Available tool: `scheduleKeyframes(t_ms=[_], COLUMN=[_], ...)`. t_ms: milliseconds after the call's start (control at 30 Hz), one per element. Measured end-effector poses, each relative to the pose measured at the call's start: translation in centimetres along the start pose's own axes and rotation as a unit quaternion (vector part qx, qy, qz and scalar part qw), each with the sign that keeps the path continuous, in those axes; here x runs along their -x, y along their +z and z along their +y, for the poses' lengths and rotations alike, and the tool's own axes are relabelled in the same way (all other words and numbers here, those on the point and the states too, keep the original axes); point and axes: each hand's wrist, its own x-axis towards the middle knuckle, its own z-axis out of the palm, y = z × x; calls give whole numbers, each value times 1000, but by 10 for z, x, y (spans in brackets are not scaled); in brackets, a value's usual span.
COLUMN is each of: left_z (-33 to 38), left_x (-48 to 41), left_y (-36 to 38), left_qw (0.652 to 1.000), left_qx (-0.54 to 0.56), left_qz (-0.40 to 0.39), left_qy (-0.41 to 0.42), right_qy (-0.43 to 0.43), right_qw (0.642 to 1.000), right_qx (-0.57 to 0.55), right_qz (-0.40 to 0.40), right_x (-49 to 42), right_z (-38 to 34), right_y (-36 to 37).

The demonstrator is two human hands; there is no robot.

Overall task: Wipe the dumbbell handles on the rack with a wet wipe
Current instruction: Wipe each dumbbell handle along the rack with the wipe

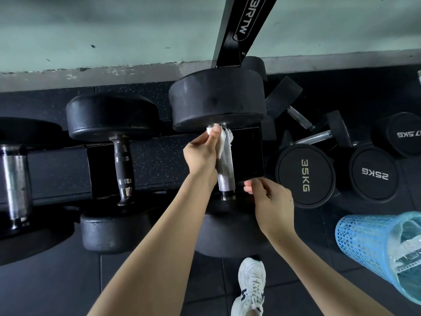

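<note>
A gym: heavy dumbbells (112,117) on a black rack (245,19), a 35KG dumbbell (305,175) on dark floor tiles (57,281).

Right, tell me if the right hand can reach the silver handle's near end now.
Probably yes: the right hand sits beside the silver handle near its lower end, nothing between; the left hand holds the wet wipe higher up.

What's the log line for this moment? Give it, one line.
step: wiping handle | left hand: holds wipe on handle's far end | right hand: curled by near end, contact unclear
</note>
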Motion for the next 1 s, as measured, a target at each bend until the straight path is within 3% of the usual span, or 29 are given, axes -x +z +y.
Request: scheduleKeyframes(t_ms=[100,200,300,333,433,500,567,667,900,1000], left_z=[-10,-19,-16,-15,-10,-7,-4,-7,-15,-18], left_x=[1,4,8,6,-11,-20,-21,-17,-4,0], left_y=[-1,-6,-11,-11,-11,-14,-19,-31,-52,-60], left_qw=[983,892,821,821,896,939,955,932,899,863], left_qx=[-124,-342,-457,-458,-352,-283,-245,-284,-373,-438], left_qz=[26,51,26,24,5,-47,-121,-193,-222,-246], left_qy=[129,291,342,340,271,189,117,113,65,56], right_qy=[3,-3,-14,-16,-16,-16,-13,-11,-32,-30], right_qw=[1000,1000,999,999,999,999,999,999,997,997], right_qx=[9,29,45,50,45,43,44,46,65,70], right_qz=[1,1,3,3,13,15,12,7,4,3], right_x=[0,0,0,1,4,4,4,1,0,-1], right_z=[0,-1,-1,-1,-1,-2,-1,-1,3,4], right_y=[0,1,2,2,2,2,1,0,2,2])
